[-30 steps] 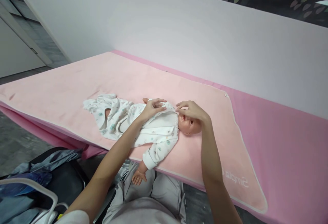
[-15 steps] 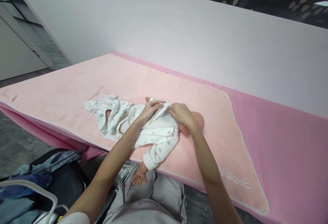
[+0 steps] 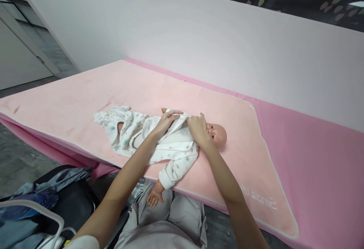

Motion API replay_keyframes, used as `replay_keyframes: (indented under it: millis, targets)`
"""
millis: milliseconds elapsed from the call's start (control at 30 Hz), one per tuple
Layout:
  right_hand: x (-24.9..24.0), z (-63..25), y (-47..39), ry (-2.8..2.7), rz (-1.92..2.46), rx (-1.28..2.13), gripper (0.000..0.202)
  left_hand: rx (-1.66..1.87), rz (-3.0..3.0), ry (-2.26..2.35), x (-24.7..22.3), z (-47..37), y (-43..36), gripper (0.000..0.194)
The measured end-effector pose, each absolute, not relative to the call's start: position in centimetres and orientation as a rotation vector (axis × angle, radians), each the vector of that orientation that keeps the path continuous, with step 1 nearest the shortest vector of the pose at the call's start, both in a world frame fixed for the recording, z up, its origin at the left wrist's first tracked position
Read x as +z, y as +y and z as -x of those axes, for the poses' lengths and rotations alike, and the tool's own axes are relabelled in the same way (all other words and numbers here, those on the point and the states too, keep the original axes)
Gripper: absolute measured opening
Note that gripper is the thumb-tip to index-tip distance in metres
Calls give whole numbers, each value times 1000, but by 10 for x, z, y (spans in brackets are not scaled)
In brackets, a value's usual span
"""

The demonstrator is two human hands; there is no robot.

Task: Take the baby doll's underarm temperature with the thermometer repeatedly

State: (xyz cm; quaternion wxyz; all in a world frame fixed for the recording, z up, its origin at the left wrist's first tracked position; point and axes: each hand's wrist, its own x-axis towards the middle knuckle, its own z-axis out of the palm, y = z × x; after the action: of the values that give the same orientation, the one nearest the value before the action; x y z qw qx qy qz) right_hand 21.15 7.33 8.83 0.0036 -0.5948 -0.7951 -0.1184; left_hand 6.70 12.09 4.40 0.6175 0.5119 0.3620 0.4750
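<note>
pinching garment (image 3: 178, 148), right grip (image 3: 198, 128); left grip (image 3: 167, 122) spread on it; mat (image 3: 250, 158) reads mirrored "simple"

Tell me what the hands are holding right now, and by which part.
The right hand seems to pinch the white garment by its front edge near the doll's head; the left hand lies on it, grip unclear.

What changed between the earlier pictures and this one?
The right hand moved left from over the head of the doll to the chest of the white garment, which it now seems to grip. The left hand still rests on the garment; the doll lies unmoved on the pink mat.
</note>
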Motion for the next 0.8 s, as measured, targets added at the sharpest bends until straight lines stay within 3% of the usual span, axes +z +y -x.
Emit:
replay_keyframes:
  millis: [167, 400, 567, 800]
  targets:
    - [120, -233, 60, -2461, 1759, -85, 29, 1092, -1152, 762, 41, -66, 123, 21]
    - [172, -286, 19, -1891, 1463, 422, 22, 878, -1368, 504, 45, -63, 115, 22]
    - [168, -282, 25, -1723, 1243, 741, 23, 1043, -1166, 362, 42, -58, 116, 28]
    - [158, -265, 38, -1823, 1315, 847, 21, 1217, -765, 180, 48, -55, 115, 37]
